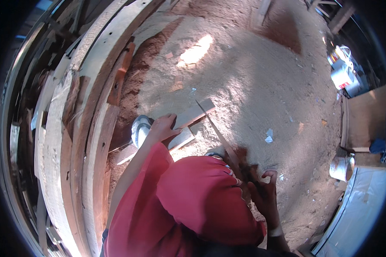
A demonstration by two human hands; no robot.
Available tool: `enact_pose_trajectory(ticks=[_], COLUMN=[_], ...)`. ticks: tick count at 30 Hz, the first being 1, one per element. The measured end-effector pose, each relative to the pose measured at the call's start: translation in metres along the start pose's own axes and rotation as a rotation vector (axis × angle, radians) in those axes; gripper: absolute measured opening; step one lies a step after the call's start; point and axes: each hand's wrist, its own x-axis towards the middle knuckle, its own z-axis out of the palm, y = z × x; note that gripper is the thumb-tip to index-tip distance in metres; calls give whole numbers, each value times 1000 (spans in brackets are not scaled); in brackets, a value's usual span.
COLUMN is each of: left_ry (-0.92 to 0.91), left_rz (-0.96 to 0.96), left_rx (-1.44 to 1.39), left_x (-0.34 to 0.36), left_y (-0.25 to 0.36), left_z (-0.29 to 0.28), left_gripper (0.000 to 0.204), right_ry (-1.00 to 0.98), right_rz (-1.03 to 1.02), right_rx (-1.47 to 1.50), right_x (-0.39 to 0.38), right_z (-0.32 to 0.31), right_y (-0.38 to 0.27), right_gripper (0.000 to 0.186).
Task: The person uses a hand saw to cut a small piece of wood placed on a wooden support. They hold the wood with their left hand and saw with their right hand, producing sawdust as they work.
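Above dusty ground (300, 115), saw (224, 142) juts forward from clasping right grip (264, 196); left grip (161, 128), closure unclear, touches board (197, 113).

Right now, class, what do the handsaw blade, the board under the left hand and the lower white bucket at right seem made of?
Handsaw blade: probably steel, thin and tapering; its dull brown look could be rust or shade.
Board: likely bare wood, pale brown, straight-edged.
Lower white bucket: likely plastic, rounded and smooth-looking; painted metal is possible.
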Motion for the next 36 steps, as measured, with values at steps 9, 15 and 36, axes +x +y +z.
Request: enact_pose_trajectory(ticks=[9,15,36], left_ry=[-96,-138,-155], left_rz=[-99,-79,-28], left_rx=[51,16,101], left_x=[-10,-7,-9], left_y=[-17,-15,-16], left_z=[-9,-13,-10], left_gripper=[58,60,60], right_ry=[-227,-257,-155], right_rz=[-20,193,40], right_rx=[448,366,401], right_x=[22,14,30], right_z=[-6,-19,-27], right_y=[-13,-30,-63], right_gripper=[24,24,24])
